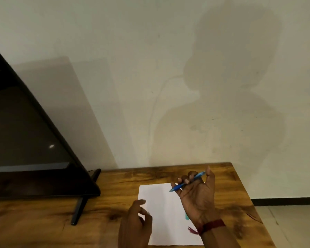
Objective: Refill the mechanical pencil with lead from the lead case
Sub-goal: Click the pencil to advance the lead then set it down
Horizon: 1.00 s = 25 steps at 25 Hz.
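My right hand (197, 196) is raised palm-up above a white sheet of paper (161, 196), its fingers curled around a blue mechanical pencil (186, 181) that points down to the left. A small teal object (186, 216), perhaps the lead case, peeks out on the paper just beside my right wrist, mostly hidden. My left hand (135, 224) hovers over the paper's left edge with the fingers loosely curled; whether it pinches something small I cannot tell.
The paper lies on a wooden table (43, 222) against a pale wall. A black monitor (25, 140) on a thin stand (79, 210) fills the left side. The table's right edge drops to a tiled floor (293, 222).
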Available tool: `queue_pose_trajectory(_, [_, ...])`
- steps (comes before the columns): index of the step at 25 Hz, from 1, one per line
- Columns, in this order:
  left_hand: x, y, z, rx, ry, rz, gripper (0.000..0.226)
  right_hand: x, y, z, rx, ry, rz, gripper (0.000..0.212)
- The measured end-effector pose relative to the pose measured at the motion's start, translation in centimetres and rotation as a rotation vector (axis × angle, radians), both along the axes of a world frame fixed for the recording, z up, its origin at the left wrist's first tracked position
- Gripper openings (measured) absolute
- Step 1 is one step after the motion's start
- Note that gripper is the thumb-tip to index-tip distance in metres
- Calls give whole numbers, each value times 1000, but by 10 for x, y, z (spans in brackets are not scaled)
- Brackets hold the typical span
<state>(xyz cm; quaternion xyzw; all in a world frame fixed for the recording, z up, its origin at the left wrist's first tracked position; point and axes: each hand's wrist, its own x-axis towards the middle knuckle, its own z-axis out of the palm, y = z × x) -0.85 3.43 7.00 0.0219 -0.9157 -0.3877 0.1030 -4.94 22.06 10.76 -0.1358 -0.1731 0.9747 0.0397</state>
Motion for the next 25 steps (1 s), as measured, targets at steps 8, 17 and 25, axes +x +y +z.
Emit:
queue_pose_trajectory(8, [-79, -6, -15, 81, 7, 194, 22, -29, -7, -32, 64, -109, 85, 63])
queue_pose_trajectory(17, [-109, -12, -9, 69, 0, 53, 16, -44, -21, -22, 112, -17, 98, 54])
queue_pose_trajectory(25, [-100, -5, -22, 207, -117, 140, 10, -28, -20, -29, 100, -87, 73, 54])
